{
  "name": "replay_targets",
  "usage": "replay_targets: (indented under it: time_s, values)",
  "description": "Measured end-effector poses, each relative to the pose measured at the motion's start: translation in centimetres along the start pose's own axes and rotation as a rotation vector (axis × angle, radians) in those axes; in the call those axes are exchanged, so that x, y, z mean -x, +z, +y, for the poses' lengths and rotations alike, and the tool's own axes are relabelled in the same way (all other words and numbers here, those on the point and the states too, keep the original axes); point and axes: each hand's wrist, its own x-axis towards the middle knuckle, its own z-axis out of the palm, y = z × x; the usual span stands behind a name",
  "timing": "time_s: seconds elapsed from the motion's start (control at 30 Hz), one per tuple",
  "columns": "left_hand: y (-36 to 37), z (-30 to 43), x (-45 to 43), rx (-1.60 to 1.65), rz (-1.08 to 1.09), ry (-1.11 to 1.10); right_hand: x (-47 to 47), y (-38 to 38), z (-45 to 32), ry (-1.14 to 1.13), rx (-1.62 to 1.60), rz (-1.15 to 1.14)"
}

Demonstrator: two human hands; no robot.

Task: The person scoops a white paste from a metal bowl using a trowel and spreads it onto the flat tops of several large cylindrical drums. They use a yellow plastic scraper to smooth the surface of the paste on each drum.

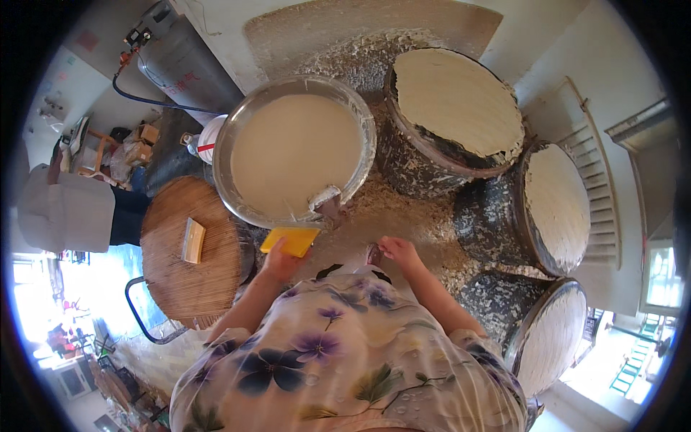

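My left hand (283, 263) grips a flat yellow block-shaped thing (291, 241), perhaps plastic, just below the near rim of a large metal basin (368, 135). Pale, smooth batter-like liquid (297, 151) fills much of that basin. A coated scoop or scraper (327, 203) rests at its near right rim. In front of my body, my right hand (398, 250) hangs with curled fingers and nothing visible in them. To the left, a wide scraper with a pale wooden part (193, 241) lies on a round, grooved wooden top (178, 291).
Three splattered drums stand to the right: a back drum (421, 167), a middle one (488, 227) and a near one (486, 302), each topped with a pale layer. A gas cylinder (189, 59) with a hose (156, 101) is behind the basin. Another person (70, 208) stands left.
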Motion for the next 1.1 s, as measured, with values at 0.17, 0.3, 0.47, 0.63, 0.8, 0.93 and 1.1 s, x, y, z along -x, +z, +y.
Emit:
replay_targets:
  time_s: [0.17,0.3,0.47,0.63,0.8,0.93,1.1]
  values:
    - [2.3,-0.6,-4.9,0.127,0.194,0.086,-6.1,-1.0,-0.8,0.128,-0.080,-0.128]
    - [0.0,3.5,-5.7,0.016,0.156,-0.110,-10.0,-0.5,-1.4,0.393,-0.072,-0.311]
    - [-1.4,4.9,-0.8,-1.081,0.448,0.169,-14.3,5.4,-1.6,0.698,-0.035,-0.360]
    - [-0.3,5.2,6.5,-1.518,0.559,0.254,-14.9,9.6,-0.7,0.750,-0.280,-0.380]
    - [-1.2,4.7,8.9,-1.328,0.506,0.363,-11.5,8.3,-2.8,0.387,0.078,-0.334]
    - [-2.4,4.5,7.9,-1.315,0.474,0.390,-11.5,8.7,-6.6,-0.107,0.872,-0.086]
    - [-1.6,5.5,6.2,-1.633,0.476,0.299,-11.2,9.9,-9.4,-0.416,1.768,0.027]
